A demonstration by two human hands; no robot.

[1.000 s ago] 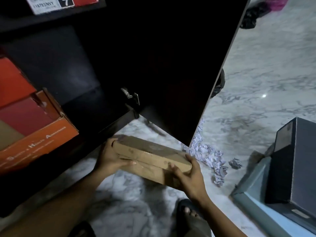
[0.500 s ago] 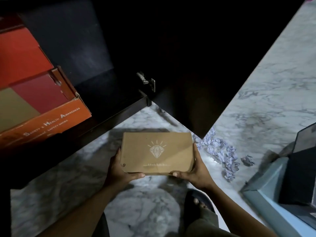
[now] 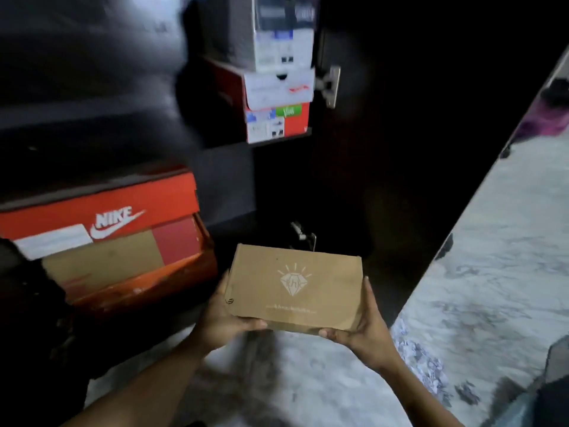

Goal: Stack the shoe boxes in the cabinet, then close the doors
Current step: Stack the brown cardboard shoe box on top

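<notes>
I hold a flat brown cardboard box (image 3: 294, 288) with a white diamond logo on its lid, level, in front of the cabinet's bottom shelf. My left hand (image 3: 223, 317) grips its left edge and my right hand (image 3: 365, 326) grips its right near corner. To the left, an orange Nike shoe box (image 3: 101, 217) lies on top of another orange box (image 3: 129, 272) inside the dark cabinet (image 3: 224, 186). On the shelf above, a stack of three boxes shows its labelled ends (image 3: 278, 87). The cabinet's right door (image 3: 415, 134) stands open.
Marble floor (image 3: 492, 257) stretches to the right of the open door. Crumpled paper scraps (image 3: 421, 362) lie on the floor by my right wrist. Metal hinges (image 3: 331, 84) sit on the door's inner edge. A dark object (image 3: 554, 396) is at the lower right corner.
The box has risen from near the floor and been turned lid-up, now closer to the cabinet opening. My view has tilted up, bringing in the Nike box and the upper shelf stack.
</notes>
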